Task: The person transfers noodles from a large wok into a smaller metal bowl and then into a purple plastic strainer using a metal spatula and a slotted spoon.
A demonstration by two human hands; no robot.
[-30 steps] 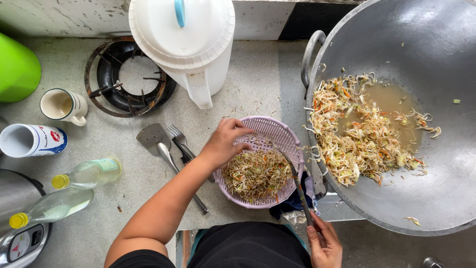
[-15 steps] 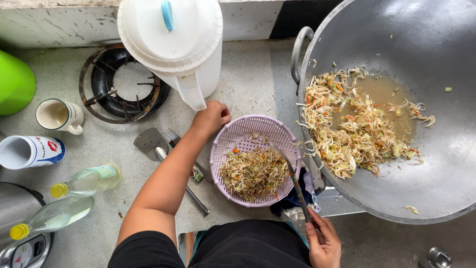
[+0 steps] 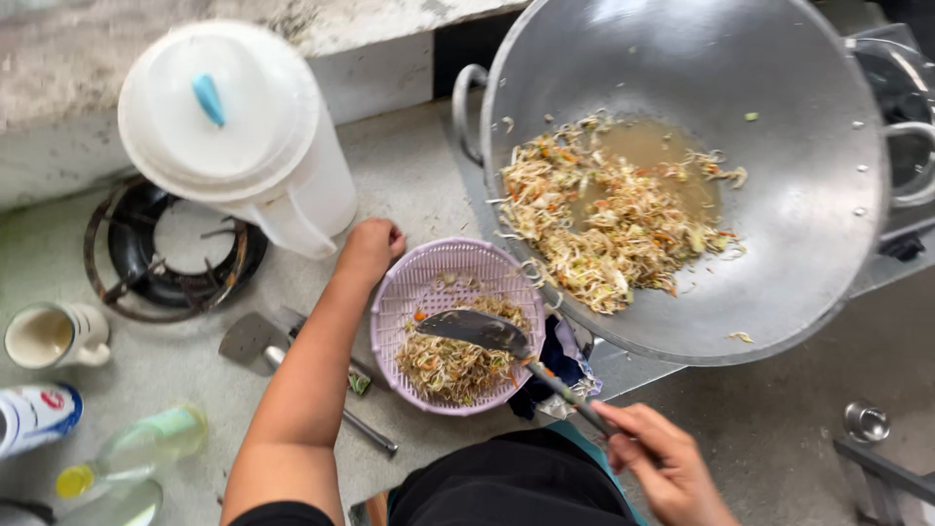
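Now right hand [image 3: 660,466] grips spatula [image 3: 477,329] over basket [image 3: 429,282].

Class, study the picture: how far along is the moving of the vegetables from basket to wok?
Done: most of the shredded vegetables lie in the wok. In hand: the left hand grips the purple basket rim, and the right hand holds a spatula over it. Left: a smaller heap remains in the basket.

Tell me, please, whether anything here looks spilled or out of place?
Only small things: a few vegetable scraps cling to the wok wall away from the main pile, and a green scrap lies on the counter beside the purple colander.
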